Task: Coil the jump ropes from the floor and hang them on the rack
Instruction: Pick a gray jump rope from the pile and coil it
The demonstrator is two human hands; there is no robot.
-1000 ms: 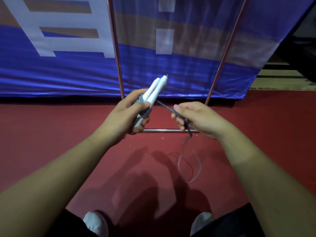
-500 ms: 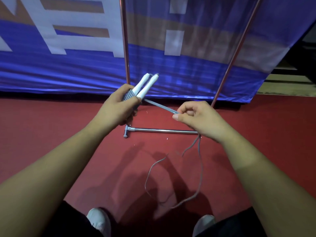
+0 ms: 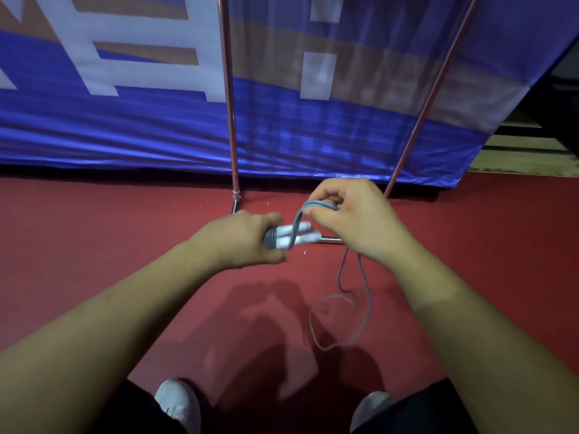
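Seen from a head-worn camera looking down, two bare forearms reach forward over a dark red floor (image 3: 94, 245). The left hand (image 3: 247, 242) is closed around a pair of white plastic jump-rope handles with grey ribbed grips (image 3: 291, 236), held side by side and pointing right. A few turns of thin grey rope cord (image 3: 363, 296) are seen wound around the grips just beside the left fingers. The right hand (image 3: 354, 220) is pinched shut on the cord, which is drawn up from the handles in a small loop over them, as if another turn is being laid on. Below the right hand, the rest of the cord hangs down in two strands and ends in a loose open loop that seems to rest on the floor, between the hands and two white shoes (image 3: 180, 402) at the bottom edge. Behind the hands, the thin metal poles and low crossbar of a clothes-style rack (image 3: 230, 120) are seen standing in front of a blue fabric banner with white and tan blocks (image 3: 125, 130). The coiling is judged to be partly done: some cord is wrapped, a fair length is left loose. Nothing is seen hanging on the visible part of the rack, so hanging is judged not yet done. No other ropes are visible on the floor.
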